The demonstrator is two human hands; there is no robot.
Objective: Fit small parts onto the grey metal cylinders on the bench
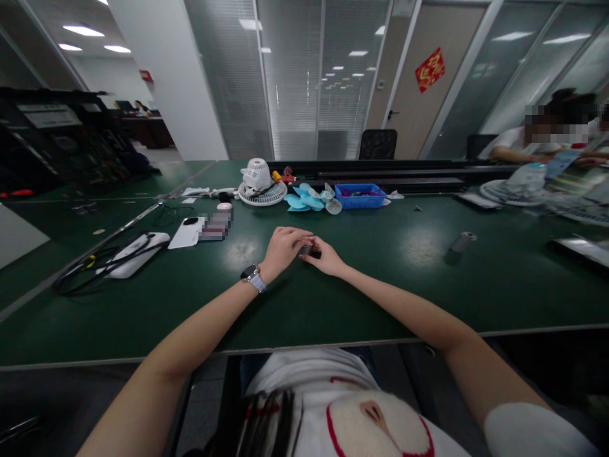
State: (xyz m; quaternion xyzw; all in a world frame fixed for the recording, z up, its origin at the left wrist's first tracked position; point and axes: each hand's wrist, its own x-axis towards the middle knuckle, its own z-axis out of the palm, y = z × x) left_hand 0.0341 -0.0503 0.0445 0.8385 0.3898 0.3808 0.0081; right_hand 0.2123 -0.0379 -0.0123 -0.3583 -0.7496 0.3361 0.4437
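My left hand [284, 251], with a watch [252, 275] on its wrist, meets my right hand [327, 256] above the middle of the green table [304, 304]. Between them is a small dark grey piece [306, 251], mostly covered by my fingers, so its exact kind does not show. My right thumb and fingers close around it from the right. The fingers of my left hand bend over its top and left side. Off to the right, a short grey metal cylinder [464, 241] stands by itself on the table.
Farther back are a white fan body on its round grille [259, 190], light blue fan blades [307, 198] and a blue basket [360, 196]. Phones [184, 233] and a white device with black cables [137, 255] lie left. Another person [523, 146] sits at far right.
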